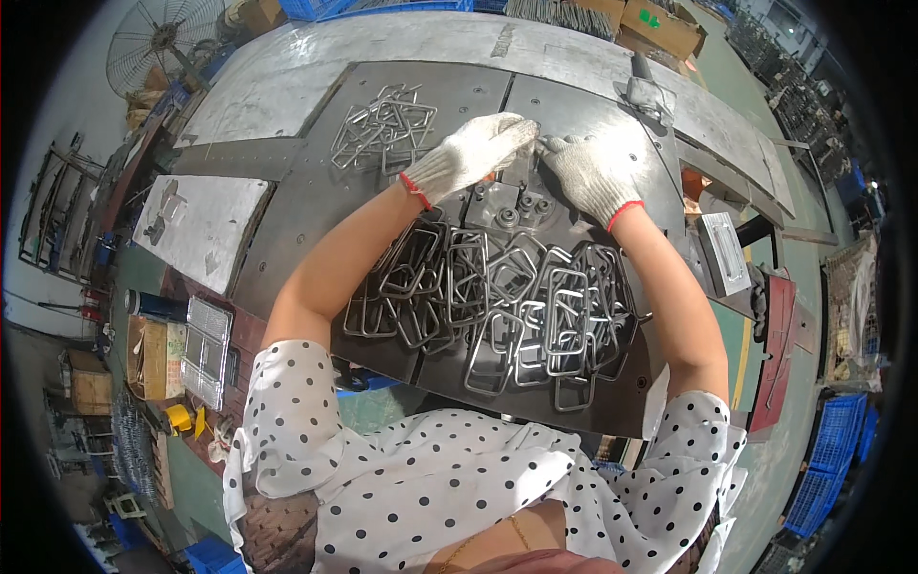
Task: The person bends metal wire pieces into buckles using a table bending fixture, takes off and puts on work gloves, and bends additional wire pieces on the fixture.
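Both hands wear white knit gloves with red cuffs and meet over the steel worktable (277,253). My left hand (478,151) and my right hand (585,170) have their fingertips pinched close together; what lies between them is too small and covered to name. Just below the fingertips sits a bolted metal fixture (507,212) with round posts. A large heap of rectangular bent-wire frames (516,306) lies between my forearms, on the near side of the table. Beyond my left wrist is a smaller pile of bent-wire frames (387,129).
At the far right of the table stands a grey device (650,96). A pale metal plate (206,225) lies to the left, near a cardboard box (151,359). A metal block (724,253) sits at the right edge. Blue crates (827,459) and a fan (164,38) are farther off.
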Available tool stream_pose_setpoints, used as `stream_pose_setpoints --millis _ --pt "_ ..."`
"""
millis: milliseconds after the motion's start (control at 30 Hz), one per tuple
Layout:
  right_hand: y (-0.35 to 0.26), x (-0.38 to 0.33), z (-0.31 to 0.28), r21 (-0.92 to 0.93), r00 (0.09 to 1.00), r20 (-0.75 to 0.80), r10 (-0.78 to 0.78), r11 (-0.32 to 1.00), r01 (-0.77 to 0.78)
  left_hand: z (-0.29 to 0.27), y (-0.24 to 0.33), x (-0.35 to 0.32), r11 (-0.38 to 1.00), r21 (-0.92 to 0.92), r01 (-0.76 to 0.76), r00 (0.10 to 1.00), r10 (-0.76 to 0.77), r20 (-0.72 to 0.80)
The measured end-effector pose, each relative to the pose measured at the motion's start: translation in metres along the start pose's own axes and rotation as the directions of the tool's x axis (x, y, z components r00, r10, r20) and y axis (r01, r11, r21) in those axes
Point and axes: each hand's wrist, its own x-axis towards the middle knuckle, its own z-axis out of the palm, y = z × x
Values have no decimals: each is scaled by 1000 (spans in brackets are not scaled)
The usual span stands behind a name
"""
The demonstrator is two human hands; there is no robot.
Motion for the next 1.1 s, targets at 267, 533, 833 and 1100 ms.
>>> stream_pose_setpoints --millis 267,533,833,1100 --pt "-5 0 -10 -80 996 87 -10 997 17 3 -1 -3 999 -34 19 999 -20 -25" --pt "-5 2 -9 -39 997 74 1 999 2 1 -5 -2 999 -39 12 999 -13 -40" --pt "-7 1 -18 -48 994 112 19 999 -14 -2 -8 -3 998 -66 21 1000 -20 5" --pt "-2 3 -4 -62 997 76 8 998 -3 -1 -9 -1 1000 -7 21 1000 -21 -16"
